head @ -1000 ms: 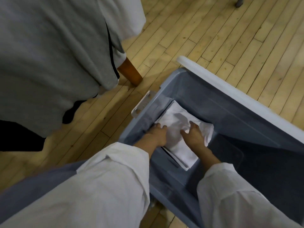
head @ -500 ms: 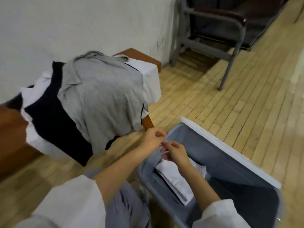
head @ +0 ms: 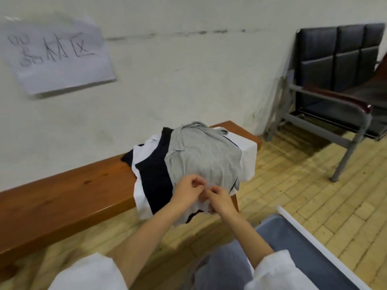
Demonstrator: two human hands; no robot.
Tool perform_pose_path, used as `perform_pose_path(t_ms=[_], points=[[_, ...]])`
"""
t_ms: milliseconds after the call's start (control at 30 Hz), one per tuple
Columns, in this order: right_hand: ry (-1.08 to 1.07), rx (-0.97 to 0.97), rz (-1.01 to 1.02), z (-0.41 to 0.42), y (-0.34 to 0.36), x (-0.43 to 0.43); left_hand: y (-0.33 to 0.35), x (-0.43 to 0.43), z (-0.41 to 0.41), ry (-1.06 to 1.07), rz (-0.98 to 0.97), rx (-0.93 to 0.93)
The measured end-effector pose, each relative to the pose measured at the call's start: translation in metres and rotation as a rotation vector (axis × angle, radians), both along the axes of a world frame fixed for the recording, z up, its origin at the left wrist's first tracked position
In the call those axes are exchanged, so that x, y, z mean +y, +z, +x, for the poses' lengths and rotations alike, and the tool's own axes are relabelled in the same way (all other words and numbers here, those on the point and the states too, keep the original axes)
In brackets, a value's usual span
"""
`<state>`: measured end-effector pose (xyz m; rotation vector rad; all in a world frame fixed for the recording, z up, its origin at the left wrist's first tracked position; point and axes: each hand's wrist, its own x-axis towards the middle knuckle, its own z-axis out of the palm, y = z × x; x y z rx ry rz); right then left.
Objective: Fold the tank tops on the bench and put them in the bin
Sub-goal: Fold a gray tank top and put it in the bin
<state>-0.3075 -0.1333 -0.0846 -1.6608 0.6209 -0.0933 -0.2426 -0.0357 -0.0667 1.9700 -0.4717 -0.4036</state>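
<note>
— Well, where's the grey fabric tank top (head: 201,160)?
— Atop the pile (head: 155,174), right end of the brown wooden bench (head: 62,195). Left hand (head: 186,192) and right hand (head: 221,198) curl together at its near edge; pinching cloth? Can't tell.

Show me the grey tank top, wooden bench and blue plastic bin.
Grey tank top (head: 201,158), head view, middle of fabric.
Wooden bench (head: 62,195), head view, bare seat.
Blue plastic bin (head: 303,248), head view, inner wall.
</note>
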Motion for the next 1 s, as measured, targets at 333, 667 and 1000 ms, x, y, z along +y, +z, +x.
perform_pose_path(t_ms=[333, 667, 1000], points=[[-0.042, 0.0, -0.096, 0.115, 0.003, 0.032, -0.006, 0.055, 0.094, 0.137, 0.036, 0.046], [0.083, 0.102, -0.582, 0.204, -0.026, 0.046, -0.053, 0.053, 0.15, 0.206, 0.058, 0.234], [-0.066, -0.236, -0.471, 0.198, -0.018, 0.084, -0.031, 0.071, 0.176, 0.28, -0.452, 0.92]])
